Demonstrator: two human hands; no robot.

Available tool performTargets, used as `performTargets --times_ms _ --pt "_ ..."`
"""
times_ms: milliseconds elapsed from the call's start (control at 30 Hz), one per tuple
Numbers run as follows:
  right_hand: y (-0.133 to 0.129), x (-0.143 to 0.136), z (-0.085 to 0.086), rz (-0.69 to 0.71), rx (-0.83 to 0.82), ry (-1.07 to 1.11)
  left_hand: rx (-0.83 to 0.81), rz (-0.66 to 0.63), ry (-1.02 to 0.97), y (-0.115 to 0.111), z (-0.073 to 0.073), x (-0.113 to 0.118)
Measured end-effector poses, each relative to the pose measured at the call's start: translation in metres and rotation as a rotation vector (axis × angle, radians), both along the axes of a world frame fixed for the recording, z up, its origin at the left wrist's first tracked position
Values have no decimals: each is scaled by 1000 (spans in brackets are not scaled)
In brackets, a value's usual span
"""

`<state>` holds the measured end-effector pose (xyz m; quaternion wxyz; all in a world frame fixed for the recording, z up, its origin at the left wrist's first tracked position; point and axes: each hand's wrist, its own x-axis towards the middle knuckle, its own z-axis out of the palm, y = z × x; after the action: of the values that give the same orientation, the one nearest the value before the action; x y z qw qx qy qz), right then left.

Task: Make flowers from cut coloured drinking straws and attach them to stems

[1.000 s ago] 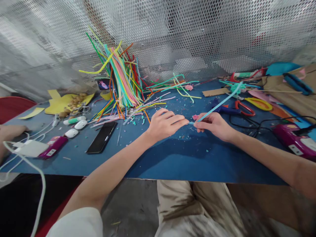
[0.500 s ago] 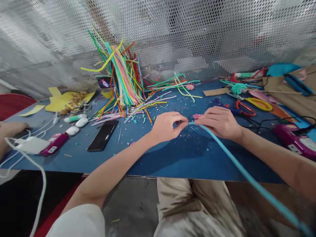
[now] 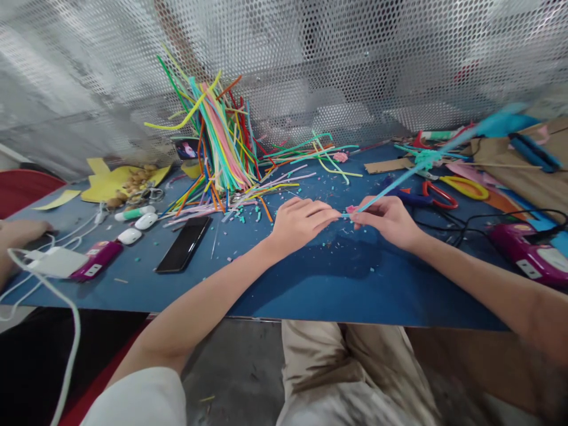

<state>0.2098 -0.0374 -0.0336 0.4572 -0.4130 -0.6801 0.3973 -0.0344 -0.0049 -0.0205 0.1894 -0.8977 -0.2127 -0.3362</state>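
Over the middle of the blue table, my left hand (image 3: 304, 225) pinches one end of a light blue pipe cleaner (image 3: 402, 177). Close beside it, my right hand (image 3: 388, 220) is closed on the same pipe cleaner, only a short stretch showing between the two hands. From my right fingers its long part rises to the upper right, blurred towards the far end. A bit of pink (image 3: 351, 209) shows at my right fingertips; whether it is held or lies behind them I cannot tell.
A bundle of coloured pipe cleaners (image 3: 222, 136) stands behind, left of my hands. A black phone (image 3: 184, 244) lies left, red-handled pliers (image 3: 439, 195) right. Another person's hand (image 3: 22, 232) rests at the far left. A perforated metal panel (image 3: 284, 71) rises behind.
The pipe cleaner's long part has swung from the lower right to the upper right. My right hand has turned with it, and my left fingers lie flatter.
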Motion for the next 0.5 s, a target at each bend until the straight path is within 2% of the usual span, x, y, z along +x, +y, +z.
performTargets --times_ms 67,133,500 --pt "1 -2 -2 48 -175 103 51 -4 39 2 1 -3" --pt "1 -3 -3 69 -274 154 90 -4 71 2 3 -4" --pt "2 -1 -5 178 -353 143 193 2 104 0 10 -7"
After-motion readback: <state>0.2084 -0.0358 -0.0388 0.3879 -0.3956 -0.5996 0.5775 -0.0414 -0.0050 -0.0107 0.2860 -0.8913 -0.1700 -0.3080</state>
